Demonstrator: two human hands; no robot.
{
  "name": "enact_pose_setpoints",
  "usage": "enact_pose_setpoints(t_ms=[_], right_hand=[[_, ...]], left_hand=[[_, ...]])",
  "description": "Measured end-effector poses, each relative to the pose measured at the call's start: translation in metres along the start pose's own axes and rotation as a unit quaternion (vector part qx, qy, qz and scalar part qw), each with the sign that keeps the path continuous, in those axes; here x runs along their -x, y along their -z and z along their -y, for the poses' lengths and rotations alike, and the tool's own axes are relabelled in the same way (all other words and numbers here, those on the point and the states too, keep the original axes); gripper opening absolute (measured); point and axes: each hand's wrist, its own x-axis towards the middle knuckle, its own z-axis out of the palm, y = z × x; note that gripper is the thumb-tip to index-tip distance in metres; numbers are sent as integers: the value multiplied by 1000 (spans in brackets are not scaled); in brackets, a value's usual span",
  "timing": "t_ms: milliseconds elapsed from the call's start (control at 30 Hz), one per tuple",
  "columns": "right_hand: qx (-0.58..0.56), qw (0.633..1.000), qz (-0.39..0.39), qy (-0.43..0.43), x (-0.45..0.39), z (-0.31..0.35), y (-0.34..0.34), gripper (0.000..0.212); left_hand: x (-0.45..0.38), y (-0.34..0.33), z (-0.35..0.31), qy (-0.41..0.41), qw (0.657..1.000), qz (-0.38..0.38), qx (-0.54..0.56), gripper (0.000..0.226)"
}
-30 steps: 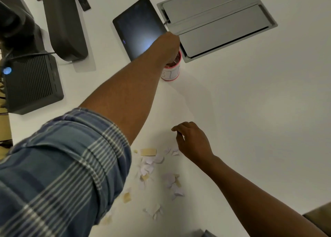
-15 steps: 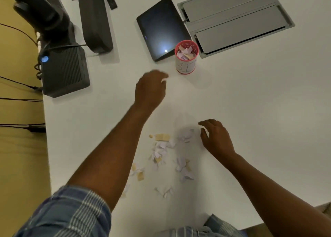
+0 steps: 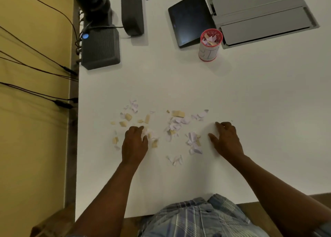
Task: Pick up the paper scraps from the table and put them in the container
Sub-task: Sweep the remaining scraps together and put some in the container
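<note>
Paper scraps [image 3: 176,124] lie scattered on the white bench [image 3: 250,93], white and tan bits in loose clusters spread between and just ahead of the person's two hands.

The bench is the largest thing in view. Along its far edge, well beyond the right hand, a grey flap panel [image 3: 259,16] is set into the top, with a dark tablet [image 3: 189,18] just to its left. Far beyond the left hand stand a dark ribbed box [image 3: 100,48] with a blue light and a tall dark stand [image 3: 132,11]; black cables [image 3: 35,66] run off over the yellow surface to the left.

The container [image 3: 210,45], a small red-rimmed cup with white sides, stands upright well ahead of the right hand, touching or just beside the tablet's near corner, and already holds scraps.

The left hand [image 3: 135,144] is down on the left cluster, its fingers curled over some scraps at its fingertips; whether the grip actually pinches any cannot be told. Tan pieces lie just left of and ahead of it. The right hand [image 3: 226,139] rests on the bench with fingers loosely spread, holding nothing, just right of a white clump, with more scraps ahead of its thumb side.
</note>
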Motion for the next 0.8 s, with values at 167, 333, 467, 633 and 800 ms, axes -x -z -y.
enact_pose_setpoints(t_ms=[167, 333, 467, 633, 800], right_hand=[[40, 996, 50, 65, 29, 11, -17, 80], [38, 992, 89, 78, 42, 28, -29, 113], [32, 990, 100, 93, 42, 49, -40, 119], [62, 982, 108, 144, 39, 74, -51, 99], [145, 962, 134, 187, 45, 91, -62, 85]], left_hand=[[36, -10, 28, 144, 989, 27, -31, 78], [51, -23, 39, 174, 980, 94, -16, 110], [45, -30, 34, 157, 984, 80, -8, 110], [37, -40, 10, 111, 990, 81, 24, 103], [29, -49, -8, 52, 994, 94, 15, 95]])
